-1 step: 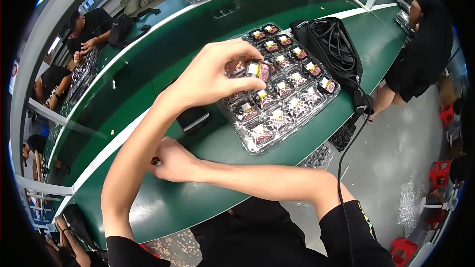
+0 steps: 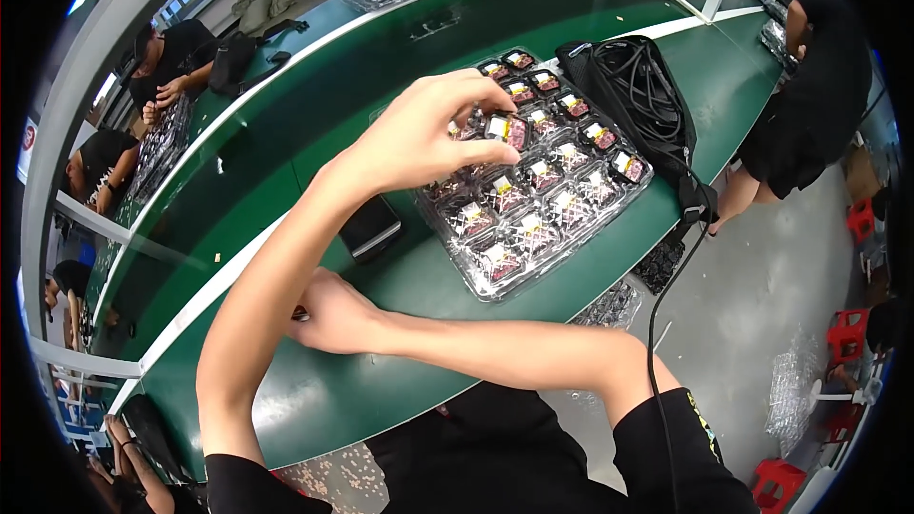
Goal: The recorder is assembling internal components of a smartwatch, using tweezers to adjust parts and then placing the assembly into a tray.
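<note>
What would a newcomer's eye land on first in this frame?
First, the left hand reaching over the middle of the green table, fingertips on a small red part in the clear plastic tray of rows of such parts. The right hand crosses beneath that arm at the table's near edge. A black cable bundle lies right of the tray.

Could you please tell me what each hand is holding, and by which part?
The left hand pinches a small red and white part over the clear plastic tray, fingers on its left end. The right hand holds something unidentifiable.
</note>
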Action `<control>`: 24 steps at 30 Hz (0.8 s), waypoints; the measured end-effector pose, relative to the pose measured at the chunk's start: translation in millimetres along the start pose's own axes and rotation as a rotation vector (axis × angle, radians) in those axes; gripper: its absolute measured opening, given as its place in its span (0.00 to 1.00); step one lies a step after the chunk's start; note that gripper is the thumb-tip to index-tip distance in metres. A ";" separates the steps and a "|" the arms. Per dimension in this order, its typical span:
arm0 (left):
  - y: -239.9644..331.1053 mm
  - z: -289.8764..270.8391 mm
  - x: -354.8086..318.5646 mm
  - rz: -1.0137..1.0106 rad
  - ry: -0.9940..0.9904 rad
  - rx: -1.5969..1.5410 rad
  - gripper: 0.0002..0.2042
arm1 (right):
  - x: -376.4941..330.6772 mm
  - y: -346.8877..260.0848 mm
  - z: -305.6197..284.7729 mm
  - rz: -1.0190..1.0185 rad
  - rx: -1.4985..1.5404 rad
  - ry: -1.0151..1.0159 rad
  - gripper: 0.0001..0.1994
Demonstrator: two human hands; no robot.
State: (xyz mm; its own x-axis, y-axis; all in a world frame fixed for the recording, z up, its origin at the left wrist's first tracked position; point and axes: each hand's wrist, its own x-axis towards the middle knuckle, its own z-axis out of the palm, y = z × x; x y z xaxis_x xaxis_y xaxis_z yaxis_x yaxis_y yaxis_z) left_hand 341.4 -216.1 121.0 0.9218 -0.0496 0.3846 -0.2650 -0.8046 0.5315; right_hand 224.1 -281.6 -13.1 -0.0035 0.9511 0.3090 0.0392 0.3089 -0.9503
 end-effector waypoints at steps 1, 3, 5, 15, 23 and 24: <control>-10.8 8.9 16.3 0.036 -0.014 0.003 0.25 | -2.0 -2.4 1.1 -0.009 -0.005 0.001 0.05; -21.9 25.3 37.8 -0.023 -0.060 0.105 0.24 | -6.4 -8.5 1.4 -0.102 0.007 0.123 0.09; -25.6 30.5 52.1 -0.047 -0.144 0.223 0.22 | -6.0 -10.5 2.6 -0.073 -0.021 0.100 0.10; -16.7 21.6 33.1 -0.013 -0.141 0.327 0.21 | -5.9 -12.3 2.3 -0.043 -0.065 0.093 0.06; 12.1 -78.5 -129.1 -0.171 -0.012 0.493 0.20 | -1.1 -11.2 -10.0 -0.028 -0.240 0.043 0.10; 13.8 -92.5 -160.9 -0.250 0.017 0.516 0.20 | -0.4 -12.7 -7.6 -0.031 -0.243 0.018 0.10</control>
State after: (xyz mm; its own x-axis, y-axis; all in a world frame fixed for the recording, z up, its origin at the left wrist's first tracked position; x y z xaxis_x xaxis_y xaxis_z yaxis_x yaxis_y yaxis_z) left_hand 163.2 -164.5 136.3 0.9327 0.1857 0.3092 0.1371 -0.9754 0.1723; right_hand 231.1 -286.0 -0.8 0.0095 0.9400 0.3410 0.2790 0.3250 -0.9036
